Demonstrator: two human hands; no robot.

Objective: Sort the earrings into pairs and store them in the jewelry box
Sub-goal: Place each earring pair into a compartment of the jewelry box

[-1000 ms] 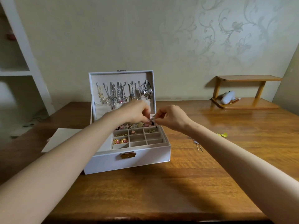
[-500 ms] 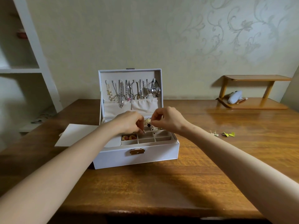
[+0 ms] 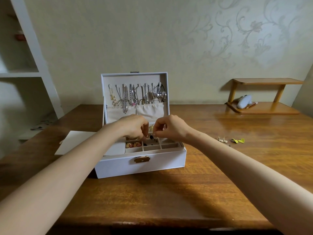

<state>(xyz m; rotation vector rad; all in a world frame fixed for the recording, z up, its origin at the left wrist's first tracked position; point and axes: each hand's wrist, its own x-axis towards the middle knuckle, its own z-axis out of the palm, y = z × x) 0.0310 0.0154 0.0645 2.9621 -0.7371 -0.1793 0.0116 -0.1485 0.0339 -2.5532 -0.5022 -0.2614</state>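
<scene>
Wooden table [image 3: 169,192], jewelry box [image 3: 157,167] with red-gold earrings [image 3: 133,144], both hands [image 3: 133,127] [image 3: 169,128] tight on dark earring [image 3: 151,137].

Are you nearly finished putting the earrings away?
Partly. Done: a red-gold pair sits in a compartment of the jewelry box. In hand: the left hand and right hand pinch a dark earring above it. Left: pale earrings and yellow-green earrings lie on the table.

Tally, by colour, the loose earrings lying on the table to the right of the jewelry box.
Yellow-green earrings: 2
Pale gold earrings: 2
Total: 4
</scene>
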